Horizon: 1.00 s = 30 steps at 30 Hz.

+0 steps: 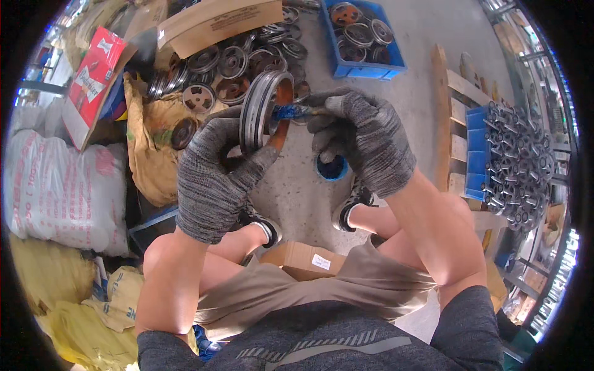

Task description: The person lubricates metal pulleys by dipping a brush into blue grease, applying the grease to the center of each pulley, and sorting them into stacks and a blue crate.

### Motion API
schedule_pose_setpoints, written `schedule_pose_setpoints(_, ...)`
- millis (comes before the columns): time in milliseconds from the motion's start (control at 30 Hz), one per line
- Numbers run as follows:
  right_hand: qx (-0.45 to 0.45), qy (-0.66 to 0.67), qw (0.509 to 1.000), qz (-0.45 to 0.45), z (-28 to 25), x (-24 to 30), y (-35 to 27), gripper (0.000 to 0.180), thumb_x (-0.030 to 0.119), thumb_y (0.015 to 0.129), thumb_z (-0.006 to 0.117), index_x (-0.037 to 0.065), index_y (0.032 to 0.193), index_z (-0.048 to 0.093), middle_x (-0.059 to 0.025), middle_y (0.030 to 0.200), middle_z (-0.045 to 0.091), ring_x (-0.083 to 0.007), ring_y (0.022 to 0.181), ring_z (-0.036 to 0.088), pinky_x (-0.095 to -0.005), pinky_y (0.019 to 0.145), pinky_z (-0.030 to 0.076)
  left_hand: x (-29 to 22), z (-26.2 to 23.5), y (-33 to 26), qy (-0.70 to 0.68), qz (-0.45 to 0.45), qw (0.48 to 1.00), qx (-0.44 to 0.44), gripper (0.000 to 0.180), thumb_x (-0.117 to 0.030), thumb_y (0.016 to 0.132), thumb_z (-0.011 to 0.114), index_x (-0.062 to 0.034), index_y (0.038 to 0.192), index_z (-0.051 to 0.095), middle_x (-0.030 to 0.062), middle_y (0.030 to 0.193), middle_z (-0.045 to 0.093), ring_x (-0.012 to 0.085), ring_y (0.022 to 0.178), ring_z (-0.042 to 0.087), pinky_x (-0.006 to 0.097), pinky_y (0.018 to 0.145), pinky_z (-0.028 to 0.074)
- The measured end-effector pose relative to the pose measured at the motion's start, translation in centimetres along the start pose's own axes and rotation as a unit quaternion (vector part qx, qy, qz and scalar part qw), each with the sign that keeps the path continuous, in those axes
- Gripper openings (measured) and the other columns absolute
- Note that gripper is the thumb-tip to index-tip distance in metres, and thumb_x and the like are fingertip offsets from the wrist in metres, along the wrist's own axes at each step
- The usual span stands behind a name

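The gloved left hand (213, 179) grips a pulley (265, 111) upright above the floor (421, 74), while the right hand (365, 139) holds a blue-tipped brush (297, 112) against its hub.

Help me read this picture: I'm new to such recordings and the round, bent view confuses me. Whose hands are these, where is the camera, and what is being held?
The camera sits on a person's head and looks down, so its wide lens bends straight edges. The forearms coming in from below are that person's own, in grey knit gloves. The left hand grips a grooved metal pulley wheel on edge. The right hand holds a small brush with blue bristles against the wheel's centre. Below it a small blue pot stands on the concrete floor, between the person's shoes. More wheels lie in a heap ahead and in a blue crate. On the right, another blue crate of metal parts rests on a wooden pallet.
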State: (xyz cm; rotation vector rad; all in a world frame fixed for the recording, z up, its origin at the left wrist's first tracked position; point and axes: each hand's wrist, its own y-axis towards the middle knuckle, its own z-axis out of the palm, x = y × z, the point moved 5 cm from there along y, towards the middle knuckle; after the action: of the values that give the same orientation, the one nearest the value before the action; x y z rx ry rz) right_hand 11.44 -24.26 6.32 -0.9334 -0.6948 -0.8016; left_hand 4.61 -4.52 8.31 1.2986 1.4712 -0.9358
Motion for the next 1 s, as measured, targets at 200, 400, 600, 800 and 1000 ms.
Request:
schedule_pose_setpoints(200,-0.02,-0.043,0.999,0.013,0.1,0.3,-0.7,0.026,0.02,0.094,0.059,-0.003,0.104,0.066,-0.0158,0.084,0.07,-0.0246,0.063,0.068,-0.0341,0.054,0.057,0.5,0.5,-0.2,-0.026,-0.015,0.999,0.02,0.029,-0.01,0.078,0.081,-0.0035,0.103,0.067,0.0052,0.102,0.065,0.013,0.088,0.062,0.029,0.078,0.053)
schedule_pose_setpoints(400,-0.034,-0.002,0.999,0.026,-0.1,-0.1,-0.7,0.028,0.02,0.093,0.059,-0.005,0.106,0.065,-0.0175,0.085,0.069,-0.0263,0.064,0.068,-0.0339,0.057,0.057,-0.3,1.3,-0.4,0.024,0.035,0.998,0.053,0.031,-0.009,0.079,0.08,-0.002,0.106,0.066,0.0055,0.106,0.063,0.0132,0.092,0.063,0.028,0.078,0.055)
schedule_pose_setpoints(600,-0.038,-0.025,0.999,0.005,-0.4,0.5,-1.0,0.028,0.019,0.092,0.059,-0.005,0.107,0.064,-0.018,0.085,0.068,-0.0273,0.065,0.068,-0.0341,0.057,0.058,-0.8,1.8,-0.2,0.08,0.034,0.994,0.07,0.034,-0.01,0.079,0.08,-0.0012,0.108,0.065,0.0068,0.108,0.063,0.0145,0.095,0.063,0.03,0.079,0.056)
schedule_pose_setpoints(800,-0.023,-0.036,0.999,-0.018,-0.4,0.6,-1.1,0.03,0.019,0.092,0.06,-0.006,0.108,0.063,-0.018,0.085,0.068,-0.0264,0.066,0.069,-0.0346,0.055,0.058,0.8,1.6,0.1,0.036,0.009,0.995,0.093,0.037,-0.012,0.079,0.081,-0.0006,0.11,0.065,0.0071,0.109,0.064,0.014,0.096,0.062,0.031,0.083,0.054)
schedule_pose_setpoints(1000,0.023,-0.043,0.987,-0.154,-0.5,3.7,-2.5,0.029,0.02,0.093,0.061,-0.003,0.11,0.063,-0.0161,0.088,0.069,-0.0235,0.065,0.068,-0.0326,0.056,0.056,1.9,1.5,0.3,-0.033,-0.121,0.988,0.092,0.035,-0.014,0.083,0.078,-0.0025,0.113,0.063,0.0067,0.102,0.066,0.0131,0.096,0.063,0.031,0.083,0.055)
